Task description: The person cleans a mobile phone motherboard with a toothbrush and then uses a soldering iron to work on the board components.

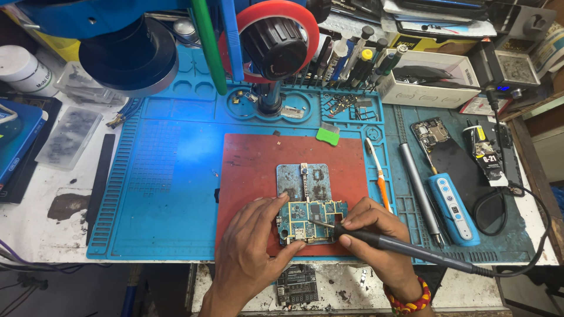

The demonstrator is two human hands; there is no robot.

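A blue-green circuit board [311, 218] lies clamped in a grey metal holder [304, 181] on a red mat [258, 164]. My left hand [252, 246] rests at the board's left edge, with fingers touching its top and bottom corners. My right hand [376, 240] grips a black soldering iron [405, 248] like a pen. The iron's thin metal tip touches the middle of the board. Its black cable runs off to the right.
The red mat sits on a blue work mat [164, 176]. An orange-handled tool [379, 176], a grey pen-shaped tool [420, 188], a blue-white device [452, 208] and another circuit board [430, 132] lie right. A microscope head [129, 56] hangs over the back. A white box [429, 79] holds tools.
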